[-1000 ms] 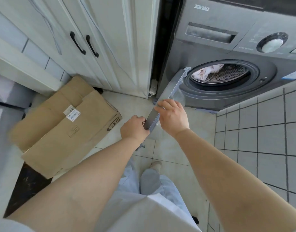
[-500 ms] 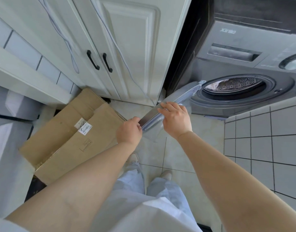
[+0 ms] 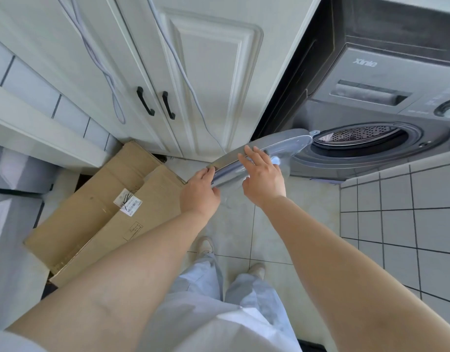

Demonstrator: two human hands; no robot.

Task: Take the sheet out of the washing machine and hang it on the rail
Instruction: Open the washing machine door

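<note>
I am viewing grey washing machine (image 3: 386,80), round door (image 3: 274,151) standing open, swung out to left. Left hand (image 3: 199,193) gripping door's outer edge, fingers curling round rim. Right hand (image 3: 263,177) resting on door edge, fingers straight and spread, thumb below. Sheet (image 3: 328,136) lying inside drum, only pale scrap showing at opening. Cardboard box (image 3: 99,212) lying flat on floor beside white cupboard (image 3: 206,72).
</note>
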